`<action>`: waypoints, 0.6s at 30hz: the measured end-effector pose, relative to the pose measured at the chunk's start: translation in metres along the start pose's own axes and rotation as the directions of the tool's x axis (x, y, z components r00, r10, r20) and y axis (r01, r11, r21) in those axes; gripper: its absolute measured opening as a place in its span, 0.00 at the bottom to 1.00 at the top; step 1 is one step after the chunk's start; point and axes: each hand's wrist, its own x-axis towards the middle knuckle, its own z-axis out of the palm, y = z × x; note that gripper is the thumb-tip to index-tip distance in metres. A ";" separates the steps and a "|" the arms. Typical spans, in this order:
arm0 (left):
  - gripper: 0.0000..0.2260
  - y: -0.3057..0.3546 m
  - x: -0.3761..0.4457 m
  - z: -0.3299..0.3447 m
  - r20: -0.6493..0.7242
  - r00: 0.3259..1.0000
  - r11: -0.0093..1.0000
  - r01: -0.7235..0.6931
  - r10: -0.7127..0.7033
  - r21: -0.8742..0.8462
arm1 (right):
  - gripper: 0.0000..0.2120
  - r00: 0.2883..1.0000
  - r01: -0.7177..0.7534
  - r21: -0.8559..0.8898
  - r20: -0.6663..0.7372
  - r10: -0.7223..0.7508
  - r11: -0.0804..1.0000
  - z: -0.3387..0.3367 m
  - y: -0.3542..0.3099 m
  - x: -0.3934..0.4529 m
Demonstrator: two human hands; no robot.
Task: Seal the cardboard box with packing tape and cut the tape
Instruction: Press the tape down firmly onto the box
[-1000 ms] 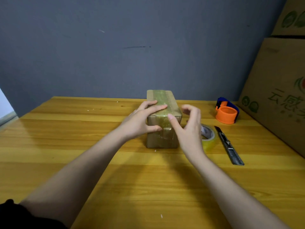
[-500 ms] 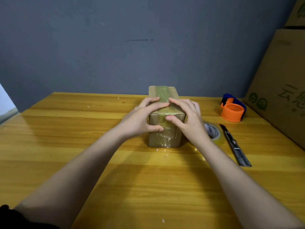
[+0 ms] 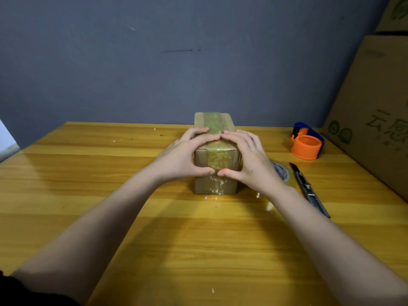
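Yellow wood-grain counter point(image 3: 88, 195) runs across the view, with a dark sleeve edge cut off at the lower left corner. Left hand point(image 3: 181, 157) rests against the near left corner of the cardboard box point(image 3: 217, 171), fingers laid flat over the top edge and thumb pressed to the front face; its grip is released, pressing rather than clutching. The box stands at the middle of the counter, long side running away from the person, a strip of glossy tape point(image 3: 216, 127) along its top and down the front. Faint print under the tape on the front face is too blurred to read. Right hand point(image 3: 247, 160) mirrors the left on the near right corner, fingers straight on top, thumb on the front, fingertips of both hands nearly meeting.

Behind the right wrist a tape roll point(image 3: 281, 171) lies flat, largely hidden. Just beside it lies a utility knife point(image 3: 309, 188). Farther back sits an orange and blue tape dispenser point(image 3: 306, 142). Large cartons point(image 3: 375, 111) at the right edge are cut off by the frame.
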 end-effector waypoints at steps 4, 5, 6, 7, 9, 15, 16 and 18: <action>0.27 0.010 -0.001 0.006 -0.080 0.995 0.990 0.052 -0.063 -0.133 | 0.31 0.997 -0.062 0.146 0.046 0.056 0.987 -0.006 0.003 -0.001; 0.26 0.012 -0.001 0.009 -0.116 0.990 0.986 0.067 -0.085 -0.154 | 0.26 0.997 -0.071 0.205 0.013 0.070 0.976 -0.006 0.003 -0.001; 0.26 0.015 -0.001 0.012 -0.149 0.984 0.984 0.077 -0.102 -0.162 | 0.24 0.995 -0.081 0.253 -0.028 0.091 0.964 -0.005 0.001 0.000; 0.25 0.017 -0.001 0.014 -0.174 0.978 0.984 0.086 -0.113 -0.157 | 0.22 0.991 -0.091 0.280 -0.066 0.113 0.956 -0.002 -0.001 0.001; 0.21 0.019 -0.001 0.016 -0.203 0.971 0.987 0.100 -0.124 -0.128 | 0.22 0.984 -0.099 0.275 -0.117 0.135 0.956 0.003 -0.007 0.002; 0.19 0.020 -0.002 0.018 -0.244 0.964 0.994 0.105 -0.102 -0.002 | 0.21 0.979 -0.086 0.212 -0.161 0.122 0.974 0.009 -0.011 0.000; 0.20 0.019 -0.002 0.019 -0.253 0.963 0.994 0.104 -0.096 0.020 | 0.22 0.980 -0.085 0.204 -0.160 0.119 0.975 0.010 -0.011 0.000; 0.21 0.018 -0.002 0.019 -0.262 0.962 0.994 0.096 -0.079 0.052 | 0.22 0.984 -0.079 0.188 -0.145 0.107 0.979 0.010 -0.010 -0.001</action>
